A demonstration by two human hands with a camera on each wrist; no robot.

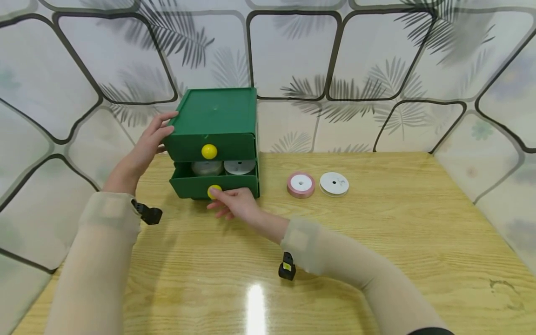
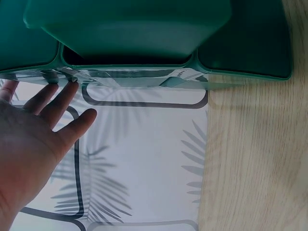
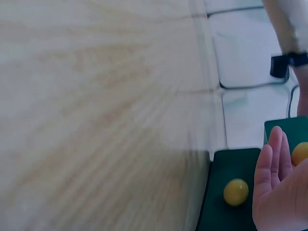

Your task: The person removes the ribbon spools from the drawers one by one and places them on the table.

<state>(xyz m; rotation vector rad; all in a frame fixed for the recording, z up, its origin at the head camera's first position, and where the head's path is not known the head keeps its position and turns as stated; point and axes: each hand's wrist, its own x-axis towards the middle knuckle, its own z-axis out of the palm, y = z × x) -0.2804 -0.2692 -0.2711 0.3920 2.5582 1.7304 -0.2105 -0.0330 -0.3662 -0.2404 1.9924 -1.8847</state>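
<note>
A green drawer cabinet [image 1: 215,111] stands on the table, its middle drawer [image 1: 190,186] pulled out. Two spools show inside it, a greyish one [image 1: 207,168] and a white-faced one [image 1: 240,167]. My right hand [image 1: 240,203] is at this drawer's yellow knob [image 1: 212,191], thumb over it and the other fingers fairly straight below. Against the cabinet's left side rests my left hand [image 1: 144,146], fingers spread; in the left wrist view its fingertips meet the clear side panel [image 2: 139,78]. The top drawer [image 1: 184,148], with its own yellow knob [image 1: 209,151], is closed.
To the right of the cabinet lie a pink ribbon spool [image 1: 301,185] and a white spool [image 1: 334,184], side by side on the wooden table [image 1: 377,223]. A patterned backdrop [image 1: 293,56] rises behind the table and along its sides.
</note>
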